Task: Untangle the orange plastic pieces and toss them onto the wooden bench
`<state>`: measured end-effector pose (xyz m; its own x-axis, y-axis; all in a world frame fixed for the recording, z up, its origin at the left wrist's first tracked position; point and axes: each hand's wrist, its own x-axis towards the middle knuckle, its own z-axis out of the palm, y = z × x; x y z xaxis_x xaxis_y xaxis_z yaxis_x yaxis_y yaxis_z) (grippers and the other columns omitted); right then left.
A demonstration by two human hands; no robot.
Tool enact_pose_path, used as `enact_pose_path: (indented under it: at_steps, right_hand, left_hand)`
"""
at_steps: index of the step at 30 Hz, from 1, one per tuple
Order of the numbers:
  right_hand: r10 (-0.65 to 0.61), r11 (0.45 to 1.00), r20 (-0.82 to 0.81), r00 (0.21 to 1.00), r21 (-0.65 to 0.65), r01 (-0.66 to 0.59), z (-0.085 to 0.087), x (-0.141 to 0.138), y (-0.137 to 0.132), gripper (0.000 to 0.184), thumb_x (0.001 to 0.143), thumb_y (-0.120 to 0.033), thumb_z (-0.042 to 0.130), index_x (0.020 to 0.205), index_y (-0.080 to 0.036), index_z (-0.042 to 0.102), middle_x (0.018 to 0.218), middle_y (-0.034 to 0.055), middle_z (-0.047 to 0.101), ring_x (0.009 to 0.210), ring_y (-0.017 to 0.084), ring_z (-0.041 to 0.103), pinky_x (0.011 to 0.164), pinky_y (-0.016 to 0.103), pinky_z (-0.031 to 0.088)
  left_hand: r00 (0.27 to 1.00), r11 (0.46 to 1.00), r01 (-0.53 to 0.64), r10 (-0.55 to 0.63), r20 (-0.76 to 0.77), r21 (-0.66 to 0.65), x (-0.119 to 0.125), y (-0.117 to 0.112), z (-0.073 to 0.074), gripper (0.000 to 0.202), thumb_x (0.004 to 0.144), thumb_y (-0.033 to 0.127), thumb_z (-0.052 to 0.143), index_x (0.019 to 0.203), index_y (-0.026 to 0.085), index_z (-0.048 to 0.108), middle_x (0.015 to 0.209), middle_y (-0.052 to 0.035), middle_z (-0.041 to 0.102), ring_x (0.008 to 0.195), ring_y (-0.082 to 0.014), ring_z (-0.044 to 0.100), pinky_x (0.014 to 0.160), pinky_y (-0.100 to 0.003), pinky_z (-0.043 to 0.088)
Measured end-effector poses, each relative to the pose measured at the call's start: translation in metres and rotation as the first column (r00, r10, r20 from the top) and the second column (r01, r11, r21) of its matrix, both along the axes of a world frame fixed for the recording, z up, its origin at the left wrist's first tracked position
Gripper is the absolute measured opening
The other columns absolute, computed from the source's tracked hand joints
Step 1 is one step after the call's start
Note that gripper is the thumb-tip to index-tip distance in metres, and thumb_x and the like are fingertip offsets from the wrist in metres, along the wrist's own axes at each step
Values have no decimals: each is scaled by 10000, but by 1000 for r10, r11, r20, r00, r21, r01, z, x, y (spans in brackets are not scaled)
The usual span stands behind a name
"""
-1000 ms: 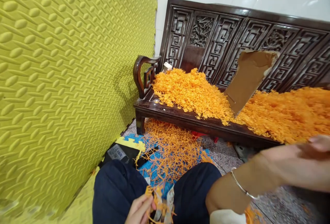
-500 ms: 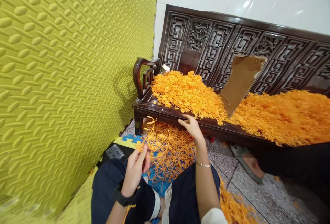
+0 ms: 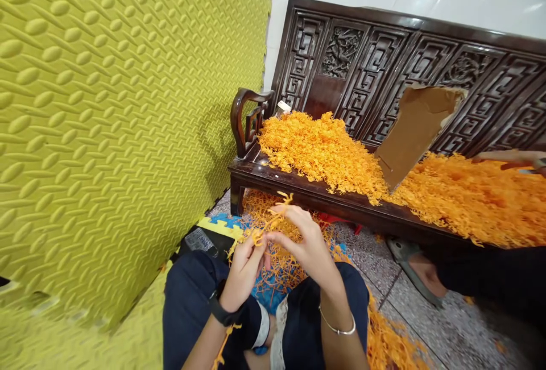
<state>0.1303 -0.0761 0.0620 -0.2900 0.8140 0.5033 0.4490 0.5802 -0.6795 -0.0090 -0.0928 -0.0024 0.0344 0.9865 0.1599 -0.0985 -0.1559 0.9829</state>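
My left hand (image 3: 244, 265) and my right hand (image 3: 303, 242) meet above my lap, both pinching the same tangled orange plastic strip (image 3: 273, 219), which arches up between them. A black watch sits on my left wrist and a thin silver bangle on my right. Below the hands lies a loose heap of orange strips on the floor (image 3: 281, 262), over a blue foam mat (image 3: 267, 296) between my dark trouser legs. Behind it, a dark carved wooden bench (image 3: 298, 185) carries a big pile of small orange pieces (image 3: 333, 151).
A yellow embossed foam mat (image 3: 111, 131) stands upright at my left. A torn cardboard sheet (image 3: 412, 128) leans in the pile on the bench. Another person's hand (image 3: 509, 159) reaches over the pile at far right, with their sandalled foot (image 3: 416, 267) on the speckled floor.
My right hand has come back from the bench's front edge to join the left hand on the orange strip. The other person's hand has appeared over the pile at right.
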Motion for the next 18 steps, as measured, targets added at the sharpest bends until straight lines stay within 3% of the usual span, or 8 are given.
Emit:
enact_pose_path:
  at_steps: [3, 6, 9, 12, 14, 18]
  right_hand:
    - [-3, 993, -161, 987, -117, -16, -10, 3, 5, 83, 806, -281, 640, 799, -204, 669, 820, 25, 674, 802, 178, 615, 759, 303, 460]
    - [-120, 990, -360, 925, -112, 84, -20, 15, 8, 30, 783, -217, 654, 767, -192, 661, 770, 12, 663, 733, 153, 613, 677, 256, 471]
    - [-182, 979, -376, 909, 17, 203, -25, 30, 6, 43, 782, -154, 638, 781, -192, 658, 799, 14, 657, 769, 152, 606, 696, 261, 471]
    - [-246, 924, -262, 933, 228, 307, -26, 40, -1, 119, 798, -104, 604, 818, -199, 673, 818, 19, 654, 776, 153, 602, 706, 283, 466]
    - [-315, 830, -226, 922, 406, 383, -27, 43, -6, 189, 809, -62, 576, 874, -209, 675, 802, 17, 651, 752, 150, 602, 705, 300, 468]
    - [-434, 502, -250, 866, 731, 462, -29, 42, -14, 281, 793, 0, 571, 969, -202, 656, 756, 18, 641, 691, 144, 604, 697, 326, 488]
  left_hand:
    - [999, 1000, 21, -21, -39, 3, 2, -3, -1, 482, 839, 559, 442, 544, 181, 488, 392, 49, 417, 353, -76, 349, 408, -214, 291]
    - [990, 992, 123, -124, -66, -20, 4, -8, -7, 452, 844, 562, 434, 640, 171, 529, 395, 79, 336, 358, -78, 322, 419, -213, 286]
    - [954, 961, 276, -277, -112, -27, 10, -19, -16, 422, 874, 528, 411, 709, 159, 534, 454, 84, 308, 383, -70, 288, 407, -208, 229]
    - [930, 938, 346, -347, -118, -33, 18, -32, -21, 429, 899, 498, 383, 675, 157, 515, 476, 85, 268, 401, -63, 257, 409, -212, 184]
    - [923, 928, 371, -373, -98, -39, 22, -41, -20, 429, 908, 484, 379, 674, 156, 527, 465, 87, 251, 400, -62, 246, 411, -214, 177]
    - [914, 917, 397, -399, -74, -47, 23, -54, -13, 451, 905, 503, 374, 653, 161, 524, 451, 83, 252, 400, -62, 249, 414, -212, 188]
